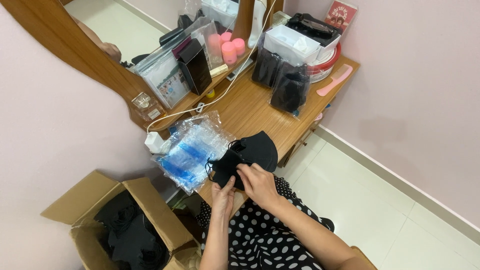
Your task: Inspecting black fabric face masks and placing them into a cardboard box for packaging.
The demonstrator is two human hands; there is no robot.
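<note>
- Low in the middle of the frame, the left hand (222, 192) pinches the lower edge of a stack of black face masks (247, 155), fingers closed on it from below.
- The right hand (257, 182) rests on top of the same stack, fingers curled and pressing down.
- The stack sits at the near edge of the wooden worktop (250, 107), partly past it; a loosened grip could let masks slide toward the lap.
- Thin ear loops show at the stack's left side; they could snag on the fingers.
- Just left lies a crinkled clear plastic bag (192, 150), overhanging the edge and likely to slip if nudged.
- At lower left, an open cardboard box (150, 210) holds more black masks.
</note>
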